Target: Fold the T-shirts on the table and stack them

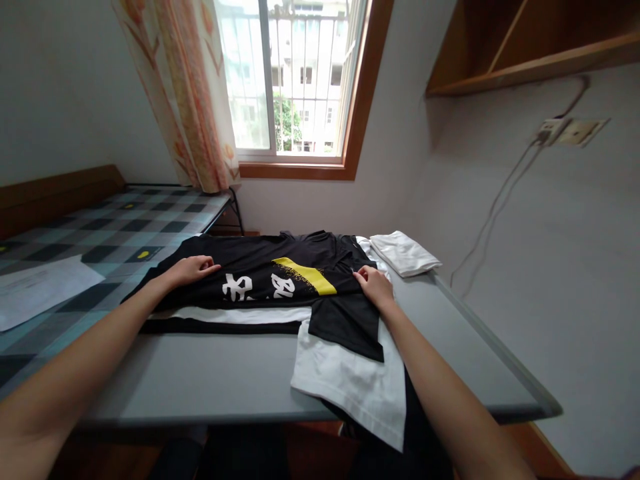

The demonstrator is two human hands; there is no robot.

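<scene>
Black shirt seemingly being gripped for folding, left hand and right hand pinched closed on it; next likely needs even lift.

Shirt: on the table
Folded cloth: right of the shirt
Bed: left of the table
Paper: on the bed
Window: behind the table
</scene>
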